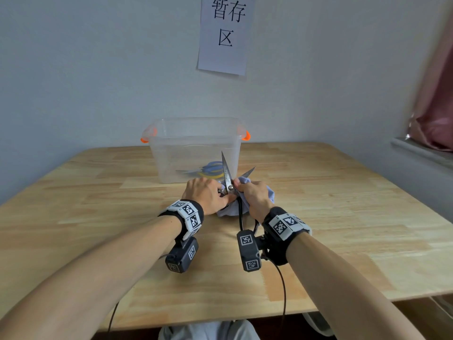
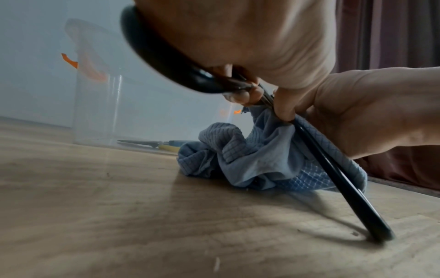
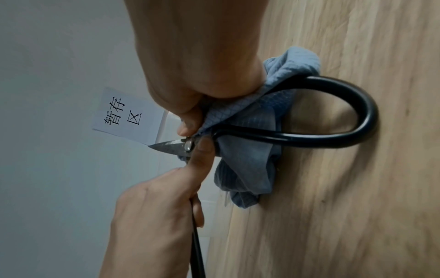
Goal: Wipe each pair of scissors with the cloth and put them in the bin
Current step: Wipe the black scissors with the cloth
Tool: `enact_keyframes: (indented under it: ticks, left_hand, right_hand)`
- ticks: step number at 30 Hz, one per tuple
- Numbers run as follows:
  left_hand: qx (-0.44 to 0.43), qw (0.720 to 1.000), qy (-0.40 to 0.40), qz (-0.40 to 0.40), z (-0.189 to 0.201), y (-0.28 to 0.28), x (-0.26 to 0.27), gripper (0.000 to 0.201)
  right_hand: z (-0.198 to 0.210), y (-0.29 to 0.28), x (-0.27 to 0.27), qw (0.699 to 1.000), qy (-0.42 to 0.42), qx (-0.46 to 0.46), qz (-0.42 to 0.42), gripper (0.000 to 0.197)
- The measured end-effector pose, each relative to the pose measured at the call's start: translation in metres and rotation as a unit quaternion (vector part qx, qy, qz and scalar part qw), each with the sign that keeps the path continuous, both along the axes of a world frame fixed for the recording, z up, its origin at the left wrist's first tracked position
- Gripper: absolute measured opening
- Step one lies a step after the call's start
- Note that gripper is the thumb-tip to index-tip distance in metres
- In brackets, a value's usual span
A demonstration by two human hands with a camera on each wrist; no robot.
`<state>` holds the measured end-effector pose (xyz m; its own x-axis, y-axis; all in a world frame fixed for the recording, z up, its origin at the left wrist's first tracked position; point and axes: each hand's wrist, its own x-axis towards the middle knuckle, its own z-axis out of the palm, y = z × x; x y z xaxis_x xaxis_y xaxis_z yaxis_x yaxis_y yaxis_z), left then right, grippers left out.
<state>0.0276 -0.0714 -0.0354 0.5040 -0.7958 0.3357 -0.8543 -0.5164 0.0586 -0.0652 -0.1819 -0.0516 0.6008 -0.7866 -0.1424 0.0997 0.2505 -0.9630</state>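
Large black-handled scissors [image 1: 227,174] stand with their steel blades spread apart and pointing up, in front of the bin. My left hand [image 1: 204,192] grips one black handle loop [image 2: 164,58], its thumb by the pivot [image 3: 188,145]. My right hand [image 1: 253,193] holds the blue cloth [image 1: 245,200] and pinches it against the right blade near the pivot. The cloth [image 2: 250,156] hangs bunched onto the table. The other handle loop [image 3: 333,112] touches the tabletop. A clear plastic bin [image 1: 196,148] with orange latches holds blue and yellow scissors [image 1: 208,169].
The wooden table [image 1: 343,204] reaches to the wall behind the bin. A paper sign [image 1: 225,33] hangs on the wall above. A pink curtain [image 1: 434,106] and a sill lie at the right. Cables [image 1: 283,285] run from my wrist cameras over the front edge.
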Motion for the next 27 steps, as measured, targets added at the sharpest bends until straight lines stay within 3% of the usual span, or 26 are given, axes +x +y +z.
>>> enact_keyframes:
  ticks: [10, 21, 27]
  left_hand:
    - [-0.015, 1.000, -0.001, -0.006, -0.002, 0.001, 0.001, 0.045]
    - [-0.025, 1.000, 0.011, 0.001, 0.000, 0.004, 0.000, 0.057]
    - [-0.027, 0.999, 0.021, -0.006, 0.003, 0.008, -0.001, 0.056]
  right_hand:
    - [0.001, -0.003, 0.005, 0.999, 0.009, 0.001, -0.039, 0.009]
    - [0.002, -0.007, 0.011, 0.998, 0.026, -0.001, -0.063, 0.019]
    - [0.009, -0.011, 0.009, 0.997, 0.023, -0.001, -0.072, 0.014]
